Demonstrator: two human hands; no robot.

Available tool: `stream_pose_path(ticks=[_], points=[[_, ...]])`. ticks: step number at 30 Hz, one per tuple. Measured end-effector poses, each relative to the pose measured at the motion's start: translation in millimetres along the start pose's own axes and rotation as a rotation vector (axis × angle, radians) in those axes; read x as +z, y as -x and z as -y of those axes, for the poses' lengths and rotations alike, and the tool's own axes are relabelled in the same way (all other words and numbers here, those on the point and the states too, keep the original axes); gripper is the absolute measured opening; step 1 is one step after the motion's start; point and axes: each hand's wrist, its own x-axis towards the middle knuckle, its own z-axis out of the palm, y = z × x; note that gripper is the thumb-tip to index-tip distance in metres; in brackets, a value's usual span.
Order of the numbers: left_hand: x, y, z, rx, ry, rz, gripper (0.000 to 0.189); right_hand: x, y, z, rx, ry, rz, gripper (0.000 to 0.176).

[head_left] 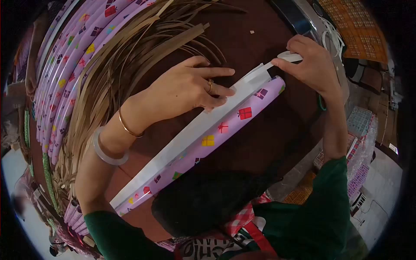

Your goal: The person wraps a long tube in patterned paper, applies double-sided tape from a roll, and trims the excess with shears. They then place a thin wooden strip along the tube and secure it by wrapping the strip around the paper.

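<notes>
Patterned roll (208,141): lilac, scattered gift-box motifs in red, yellow, purple, green. Strip along roll (184,138): plain white. Stacked rolls (82,56), upper left: same lilac, similar motifs. Long flat strands (143,52): brown to tan. Tabletop (229,24): dark reddish brown. Sleeves (329,190): dark green. Checked cloth (242,219): red and white. Strap (261,240): red. Thin bracelet (124,125): gold. Wider bangle (98,147): pale, whitish.

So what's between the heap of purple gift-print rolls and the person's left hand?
Between the purple gift-print rolls and the left hand lie mostly long brown strips, in the head view.
</notes>
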Motion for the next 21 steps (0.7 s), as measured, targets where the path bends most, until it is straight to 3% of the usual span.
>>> stream_pose_path(ticks=[6, 21], points=[[-1.7, -0.8, 1.5, 0.020, -0.004, 0.065, 0.015, 2.6, -0.8, 4.9, -0.003, 0.034, -0.063, 0.033], [2.3, -1.1, -1.9, 0.027, 0.069, -0.036, 0.009, 7.4, -0.8, 10.8, 0.004, 0.057, -0.093, 0.034]])
